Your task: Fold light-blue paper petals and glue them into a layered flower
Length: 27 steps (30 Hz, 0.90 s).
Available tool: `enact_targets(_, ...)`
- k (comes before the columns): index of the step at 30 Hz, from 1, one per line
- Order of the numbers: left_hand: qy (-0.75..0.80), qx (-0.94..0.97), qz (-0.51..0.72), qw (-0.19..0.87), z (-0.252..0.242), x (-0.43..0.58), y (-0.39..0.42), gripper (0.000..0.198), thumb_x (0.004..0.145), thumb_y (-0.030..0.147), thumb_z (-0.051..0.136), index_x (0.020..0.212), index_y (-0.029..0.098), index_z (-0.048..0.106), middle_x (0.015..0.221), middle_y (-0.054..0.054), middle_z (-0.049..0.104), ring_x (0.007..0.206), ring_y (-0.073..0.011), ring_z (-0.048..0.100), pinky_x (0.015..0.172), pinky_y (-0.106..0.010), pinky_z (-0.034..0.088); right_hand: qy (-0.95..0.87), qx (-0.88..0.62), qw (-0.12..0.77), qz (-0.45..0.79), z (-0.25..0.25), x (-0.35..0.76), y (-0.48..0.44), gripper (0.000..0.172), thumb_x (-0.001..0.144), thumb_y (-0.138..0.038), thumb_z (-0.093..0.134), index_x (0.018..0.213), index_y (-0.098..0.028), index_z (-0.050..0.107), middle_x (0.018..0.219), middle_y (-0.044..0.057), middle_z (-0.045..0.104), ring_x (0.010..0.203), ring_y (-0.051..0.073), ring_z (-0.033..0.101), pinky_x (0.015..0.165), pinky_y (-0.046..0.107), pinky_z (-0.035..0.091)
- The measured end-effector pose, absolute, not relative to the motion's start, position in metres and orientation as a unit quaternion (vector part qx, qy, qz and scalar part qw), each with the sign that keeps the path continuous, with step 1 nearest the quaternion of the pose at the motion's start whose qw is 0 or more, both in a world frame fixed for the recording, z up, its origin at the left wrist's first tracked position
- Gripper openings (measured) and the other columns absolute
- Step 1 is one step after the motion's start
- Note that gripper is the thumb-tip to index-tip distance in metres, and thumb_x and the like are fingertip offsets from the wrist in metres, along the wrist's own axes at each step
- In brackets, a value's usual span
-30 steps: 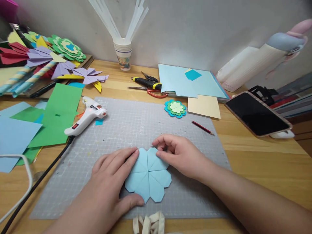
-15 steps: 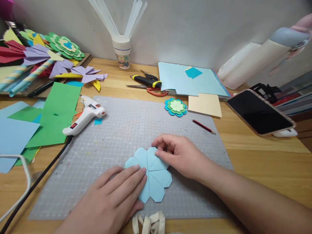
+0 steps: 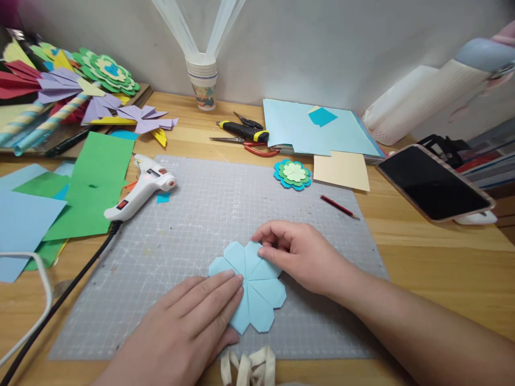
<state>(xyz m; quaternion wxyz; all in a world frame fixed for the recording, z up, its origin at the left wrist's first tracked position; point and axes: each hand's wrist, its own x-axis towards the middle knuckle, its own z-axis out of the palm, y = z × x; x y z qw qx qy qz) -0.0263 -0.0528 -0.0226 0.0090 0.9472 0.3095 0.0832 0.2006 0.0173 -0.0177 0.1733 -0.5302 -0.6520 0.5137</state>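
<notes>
A light blue paper flower [image 3: 257, 295] with notched, creased petals lies on the grey cutting mat [image 3: 193, 209]. My left hand [image 3: 197, 316] rests flat across its left side, fingers stretched out and nearly together. At the upper right petal, my right hand [image 3: 295, 254] pinches the paper's edge between thumb and bent fingers. A smaller layered flower [image 3: 293, 175] in blue, green and pale green lies farther back on the mat. To its right is a red and black pencil [image 3: 340, 207].
A white glue gun [image 3: 140, 187] with a black cord lies left, by green paper sheets [image 3: 92, 182]. Behind the mat are scissors [image 3: 257, 149], a black-yellow cutter [image 3: 243, 131] and paper cups [image 3: 203, 86]. A phone [image 3: 436, 182] leans at right; a cream strap [image 3: 249, 367] lies in front.
The whole scene has shifted slightly in view. Both hands keep the same hold on the blue paper flower, with no other visible difference.
</notes>
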Motion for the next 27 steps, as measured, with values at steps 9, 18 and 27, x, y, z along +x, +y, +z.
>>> enact_targets(9,0.341,0.932,0.124,0.009,-0.0238,-0.0270,-0.0536,0.034,0.091,0.036,0.055,0.120,0.019,0.060,0.129,-0.005,0.063,0.119,-0.0243,0.058,0.091,-0.039,0.052,-0.643,-0.519,0.152,0.543,-0.0111,0.2090,0.0186,0.024,0.080,-0.020,0.059,0.104,-0.021,0.059,0.072,-0.004,0.056,0.058,0.009,0.050,0.054,0.023,0.040)
enact_targets(18,0.359,0.923,0.137,0.021,-0.0245,-0.0284,-0.0560,0.037,0.090,0.037,0.055,0.122,0.018,0.058,0.127,-0.006,0.064,0.118,-0.0236,0.058,0.092,-0.038,0.053,-0.639,-0.514,0.159,0.550,-0.0132,0.2078,0.0146,0.018,0.081,-0.017,0.057,0.097,-0.022,0.063,0.070,-0.004,0.056,0.060,0.010,0.049,0.055,0.023,0.038)
enact_targets(27,0.345,0.932,0.111,0.013,-0.0230,-0.0242,-0.0532,0.041,0.090,0.039,0.054,0.126,0.020,0.057,0.127,-0.007,0.064,0.113,-0.0242,0.060,0.091,-0.039,0.052,-0.649,-0.518,0.151,0.537,-0.0142,0.2079,0.0150,0.015,0.082,-0.018,0.057,0.095,-0.022,0.064,0.070,-0.004,0.057,0.059,0.009,0.048,0.054,0.021,0.038)
